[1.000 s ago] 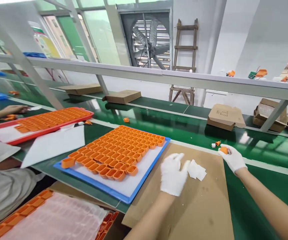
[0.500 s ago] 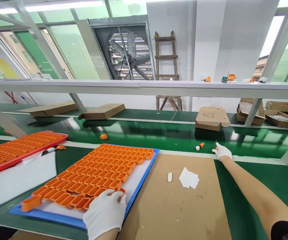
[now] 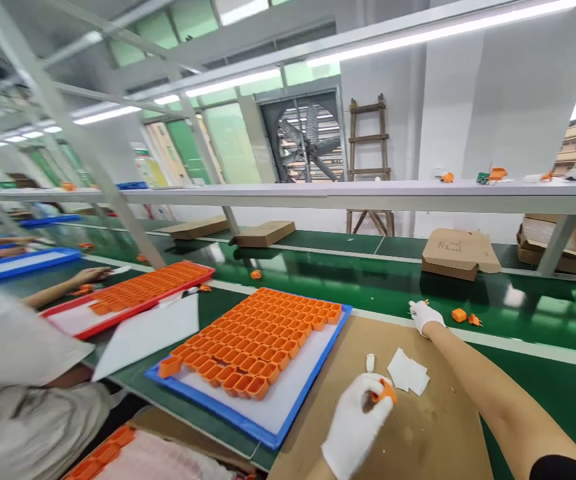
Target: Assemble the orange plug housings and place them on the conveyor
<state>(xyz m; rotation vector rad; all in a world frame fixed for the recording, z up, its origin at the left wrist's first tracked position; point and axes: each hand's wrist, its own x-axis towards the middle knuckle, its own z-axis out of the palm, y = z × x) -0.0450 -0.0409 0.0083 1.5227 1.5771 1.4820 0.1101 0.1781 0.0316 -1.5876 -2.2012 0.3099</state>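
Note:
My left hand [image 3: 355, 420], in a white glove, is closed around an orange plastic housing [image 3: 385, 393] above the brown board. Beside it, the blue-rimmed tray [image 3: 288, 437] carries rows of open-topped orange housings [image 3: 253, 333]. My right hand [image 3: 425, 317], also gloved, is at the near edge of the green belt with its fingers pinched; a bit of orange shows at the fingertips, apparently a small plug part mostly hidden by them. On the belt to its right lie an orange block [image 3: 459, 315] and an orange plug piece [image 3: 475, 320].
White paper pieces [image 3: 408, 371] and a small white piece [image 3: 370, 363] lie on the brown board [image 3: 418, 433]. A red tray [image 3: 128, 310] of orange housings stands left, near a co-worker's hand [image 3: 93, 275]. A carton [image 3: 461, 250] is across the belt; a shelf [image 3: 393, 193] spans above.
My left hand has lifted a housing out of the tray and moved right over the board. The view has swung left, showing a co-worker. Different orange pieces now lie beside my right hand.

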